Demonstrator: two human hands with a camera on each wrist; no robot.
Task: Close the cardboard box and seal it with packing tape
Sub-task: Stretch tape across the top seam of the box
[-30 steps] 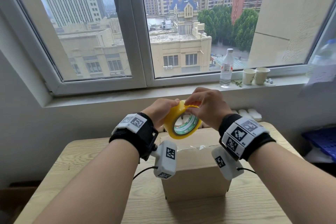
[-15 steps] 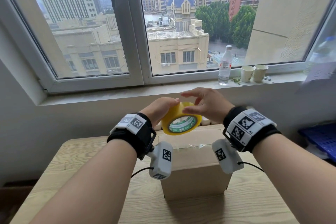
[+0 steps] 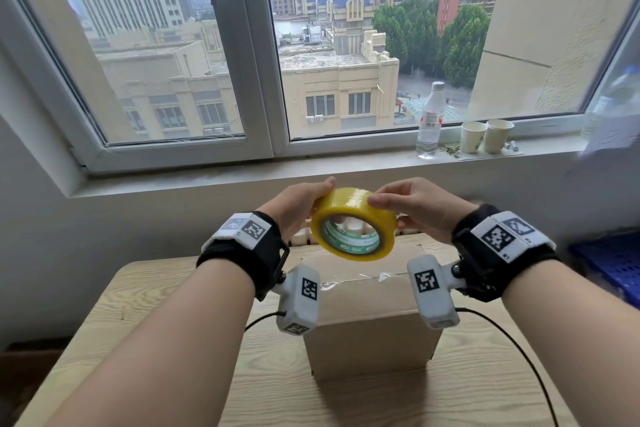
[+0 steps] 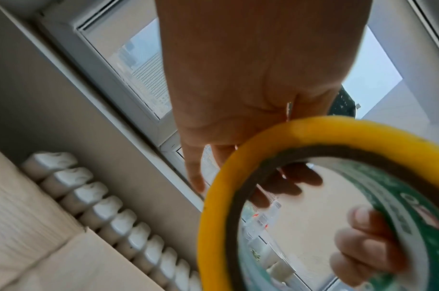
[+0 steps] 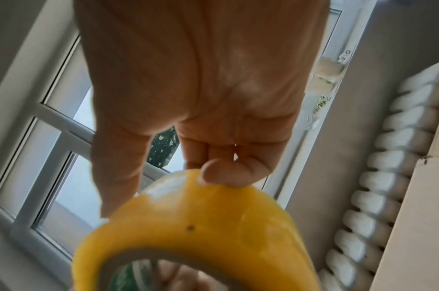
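My pale wooden bench (image 3: 145, 350) carries the brown cardboard box (image 3: 370, 322), its flaps down. Above the box, toward twelve o'clock, I hold the yellow roll of packing tape (image 3: 353, 224): my left hand (image 3: 294, 208) grips its nine o'clock side, my right hand (image 3: 422, 208) pinches its three o'clock side.

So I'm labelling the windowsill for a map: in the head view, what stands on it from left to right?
Water bottle → first paper cup → second paper cup, the two cups side by side.
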